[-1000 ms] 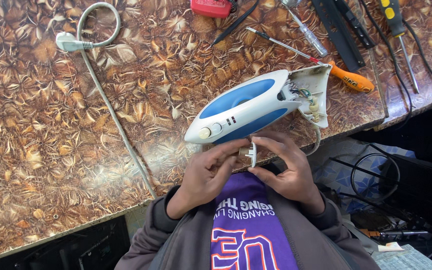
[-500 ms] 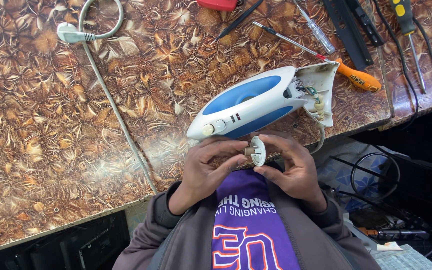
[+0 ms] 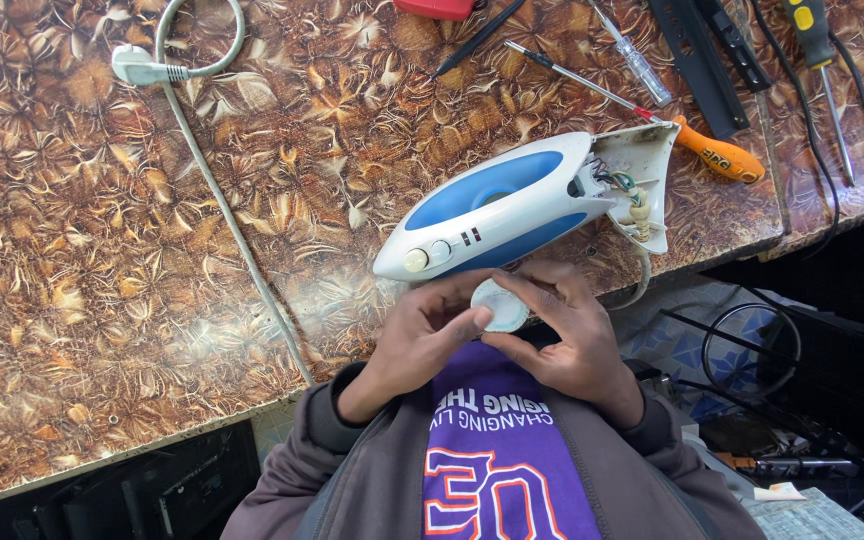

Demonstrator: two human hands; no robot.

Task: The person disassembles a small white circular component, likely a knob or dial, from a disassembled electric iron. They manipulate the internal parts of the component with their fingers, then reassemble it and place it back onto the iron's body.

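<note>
Brown leaf-patterned laminate covers the bench [image 3: 102,300], seen from above, with its near edge running just in front of the person's chest. Over that edge a small round white dial [image 3: 500,305] is pinched between the fingers of both hands: the left hand [image 3: 422,340] closes on it from one side, the right hand [image 3: 567,340] from the other, thumbs and forefingers pressed to its rim. The dial's underside is hidden by the fingers. Just beyond the hands a white and blue clothes iron [image 3: 512,205] lies on its side on the bench; its rear cover is off and wires and a terminal block are exposed, though their detail is hard to make out. A grey power cord [image 3: 232,220] crosses the bench to a white plug [image 3: 137,68]. Farther off lie an orange-handled screwdriver [image 3: 717,150], a clear-handled screwdriver [image 3: 637,55] and a yellow-handled screwdriver [image 3: 817,50] cut off by the frame's top. A red thing [image 3: 437,8] is also cut off there.
</note>
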